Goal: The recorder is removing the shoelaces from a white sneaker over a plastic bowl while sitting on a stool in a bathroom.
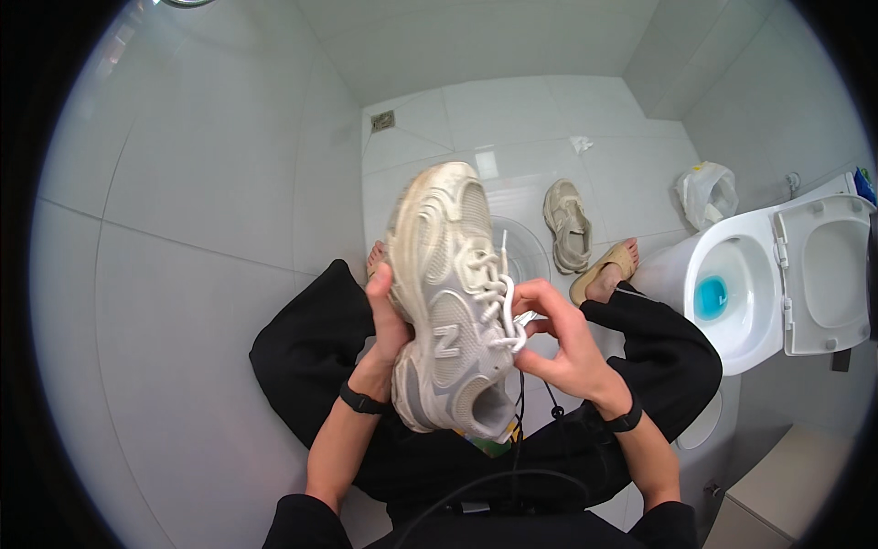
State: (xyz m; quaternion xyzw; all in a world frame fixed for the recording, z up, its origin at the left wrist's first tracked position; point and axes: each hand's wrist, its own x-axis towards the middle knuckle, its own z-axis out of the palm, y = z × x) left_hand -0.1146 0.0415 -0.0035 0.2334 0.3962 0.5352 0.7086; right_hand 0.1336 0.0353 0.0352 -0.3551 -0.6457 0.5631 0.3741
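Observation:
A cream and grey sneaker (448, 302) is held up over my lap, its toe pointing away and its side turned toward me. My left hand (388, 316) grips it along the sole, thumb showing on the near side and the other fingers hidden behind. At the laced side, my right hand (560, 339) pinches the white shoelace (508, 306) between thumb and fingers near the upper eyelets. One lace tip sticks up loose beside the tongue. The matching sneaker (568, 226) stands on the floor ahead, right of centre.
Behind the held sneaker is a clear round basin (517, 247) on the tiled floor. To the right stands a white toilet (741, 302) with its lid up and blue water inside. A bagged bin (707, 194) sits beyond it. A floor drain (382, 121) lies at the far left.

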